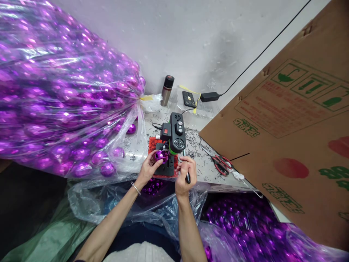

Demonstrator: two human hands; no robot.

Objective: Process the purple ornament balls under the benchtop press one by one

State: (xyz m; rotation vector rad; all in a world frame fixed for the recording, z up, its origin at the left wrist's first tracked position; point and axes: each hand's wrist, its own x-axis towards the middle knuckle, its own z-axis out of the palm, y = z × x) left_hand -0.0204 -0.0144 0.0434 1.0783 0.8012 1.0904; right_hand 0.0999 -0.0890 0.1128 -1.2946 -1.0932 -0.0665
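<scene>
My left hand [149, 166] grips a shiny purple bauble [161, 156] between thumb and fingers. It holds the bauble under the head of a small black bench machine [177, 133] with a red switch and round vents. The machine's black base [167, 168] stands on a red mat [152, 143]. My right hand [186, 175] is closed round the machine's lever [188, 178], whose black end sticks out below the fingers. The bauble's top, where it meets the machine, is partly hidden.
A big clear bag of purple baubles [68, 98] lies at left. Black scraps, red-handled scissors [222, 164], a flask [167, 91] and a power adapter [209, 96] are on the table. A cardboard box [272, 153] leans at right. More baubles [242, 225] lie in bags below the edge.
</scene>
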